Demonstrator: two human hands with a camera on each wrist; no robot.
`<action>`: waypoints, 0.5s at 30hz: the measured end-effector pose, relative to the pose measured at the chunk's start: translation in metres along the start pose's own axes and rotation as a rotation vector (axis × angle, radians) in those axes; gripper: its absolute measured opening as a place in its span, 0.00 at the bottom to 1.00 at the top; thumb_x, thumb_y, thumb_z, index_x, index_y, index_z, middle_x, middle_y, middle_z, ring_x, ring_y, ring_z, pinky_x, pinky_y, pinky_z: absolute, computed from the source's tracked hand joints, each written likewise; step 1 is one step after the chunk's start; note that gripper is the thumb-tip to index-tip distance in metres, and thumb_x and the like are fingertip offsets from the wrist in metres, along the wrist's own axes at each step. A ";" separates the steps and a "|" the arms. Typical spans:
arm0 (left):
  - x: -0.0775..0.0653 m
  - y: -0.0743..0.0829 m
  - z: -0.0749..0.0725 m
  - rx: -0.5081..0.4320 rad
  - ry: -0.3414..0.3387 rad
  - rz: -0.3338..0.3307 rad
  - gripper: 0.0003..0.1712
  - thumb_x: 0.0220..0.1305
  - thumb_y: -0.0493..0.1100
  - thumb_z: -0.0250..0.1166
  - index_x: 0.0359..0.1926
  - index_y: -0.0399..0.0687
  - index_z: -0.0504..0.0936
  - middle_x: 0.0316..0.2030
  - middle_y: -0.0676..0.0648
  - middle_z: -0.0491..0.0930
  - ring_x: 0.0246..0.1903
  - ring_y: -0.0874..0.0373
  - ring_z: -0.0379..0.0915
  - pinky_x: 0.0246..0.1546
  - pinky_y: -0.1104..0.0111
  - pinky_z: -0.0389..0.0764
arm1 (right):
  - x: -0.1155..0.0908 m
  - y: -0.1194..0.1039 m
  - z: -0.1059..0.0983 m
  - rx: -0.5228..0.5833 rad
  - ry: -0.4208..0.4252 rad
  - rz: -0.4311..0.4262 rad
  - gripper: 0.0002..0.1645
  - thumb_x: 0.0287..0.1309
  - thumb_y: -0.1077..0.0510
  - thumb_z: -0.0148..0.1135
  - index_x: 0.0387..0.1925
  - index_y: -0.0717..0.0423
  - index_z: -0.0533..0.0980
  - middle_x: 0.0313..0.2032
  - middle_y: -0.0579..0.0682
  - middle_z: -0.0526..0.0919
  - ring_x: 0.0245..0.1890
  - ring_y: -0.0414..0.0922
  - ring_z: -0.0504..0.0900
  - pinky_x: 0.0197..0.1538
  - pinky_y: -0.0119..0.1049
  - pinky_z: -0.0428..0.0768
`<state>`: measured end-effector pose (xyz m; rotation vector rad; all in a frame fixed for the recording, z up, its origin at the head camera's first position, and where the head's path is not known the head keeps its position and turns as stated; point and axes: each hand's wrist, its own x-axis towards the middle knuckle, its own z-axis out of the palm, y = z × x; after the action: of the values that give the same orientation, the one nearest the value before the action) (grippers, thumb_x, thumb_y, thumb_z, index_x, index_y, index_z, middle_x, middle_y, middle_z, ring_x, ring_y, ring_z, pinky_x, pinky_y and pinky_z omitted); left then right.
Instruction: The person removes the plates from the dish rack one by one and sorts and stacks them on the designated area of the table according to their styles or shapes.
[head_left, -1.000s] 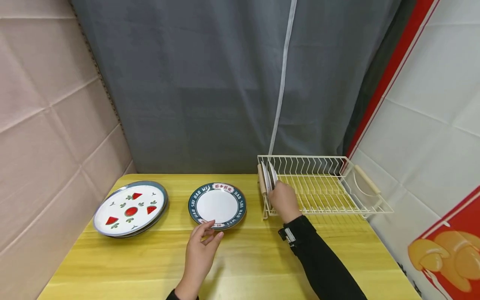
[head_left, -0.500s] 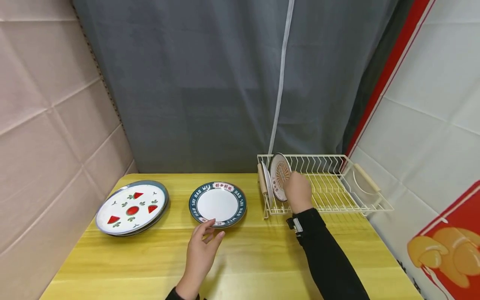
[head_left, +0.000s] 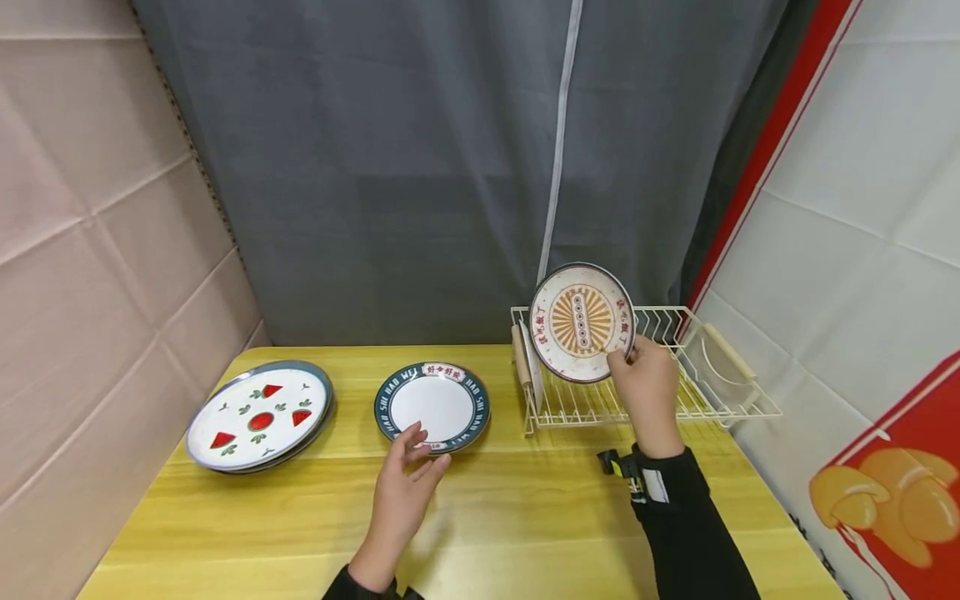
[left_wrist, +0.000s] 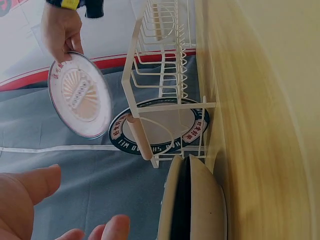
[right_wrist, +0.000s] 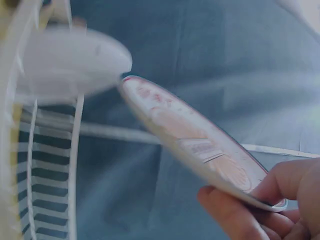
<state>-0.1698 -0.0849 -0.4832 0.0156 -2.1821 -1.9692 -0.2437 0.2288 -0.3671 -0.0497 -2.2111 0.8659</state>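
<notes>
My right hand (head_left: 648, 386) pinches the lower right rim of a round plate (head_left: 581, 321) with an orange sunburst, held tilted above the dish rack (head_left: 705, 404). In the right wrist view its thumb lies on the plate's face and the fingers lie underneath. A second plate (left_wrist: 120, 131), dark-rimmed with lettering, stands upright at the rack's left end. On the table, my left hand (head_left: 405, 492) is relaxed at the near edge of a green-rimmed plate (head_left: 431, 407); whether it touches cannot be told. Nothing is in its grasp.
A small stack of plates (head_left: 258, 421), the top one printed with watermelons, lies at the left of the wooden table (head_left: 300, 525). A grey curtain (head_left: 390, 183) hangs behind. A white wall covering (head_left: 855, 250) borders the right side.
My right hand has lifted the sunburst plate up and rightward out of the rack's left slots, turning its face toward me. The left hand has barely moved.
</notes>
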 end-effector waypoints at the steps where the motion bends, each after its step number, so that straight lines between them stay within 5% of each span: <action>1: 0.001 0.001 0.000 -0.010 -0.005 -0.005 0.39 0.64 0.39 0.74 0.72 0.38 0.67 0.64 0.36 0.73 0.59 0.42 0.75 0.56 0.59 0.82 | -0.005 0.000 0.000 0.038 -0.020 0.038 0.06 0.56 0.70 0.57 0.26 0.65 0.78 0.11 0.44 0.59 0.12 0.43 0.56 0.17 0.33 0.52; 7: 0.009 0.002 0.000 -0.088 -0.018 -0.030 0.40 0.65 0.40 0.74 0.73 0.40 0.65 0.63 0.35 0.74 0.57 0.45 0.77 0.50 0.70 0.82 | -0.035 -0.005 0.014 0.313 -0.189 0.301 0.14 0.60 0.69 0.58 0.45 0.71 0.83 0.15 0.44 0.73 0.13 0.35 0.64 0.16 0.26 0.62; 10: 0.012 0.001 0.002 -0.198 -0.029 -0.052 0.40 0.67 0.37 0.71 0.74 0.36 0.63 0.63 0.32 0.72 0.55 0.44 0.77 0.49 0.68 0.84 | -0.050 -0.009 0.025 0.463 -0.262 0.402 0.19 0.62 0.70 0.57 0.53 0.75 0.80 0.24 0.51 0.85 0.20 0.34 0.77 0.24 0.25 0.79; 15: 0.016 0.001 0.006 -0.357 -0.030 -0.091 0.38 0.69 0.30 0.66 0.74 0.31 0.60 0.63 0.27 0.69 0.52 0.48 0.78 0.48 0.60 0.86 | -0.073 -0.013 0.041 0.602 -0.350 0.506 0.20 0.65 0.71 0.57 0.57 0.76 0.77 0.30 0.61 0.87 0.30 0.40 0.85 0.35 0.31 0.86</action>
<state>-0.1858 -0.0812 -0.4804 0.0319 -1.8443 -2.3955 -0.2150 0.1739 -0.4257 -0.1844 -2.1813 1.9155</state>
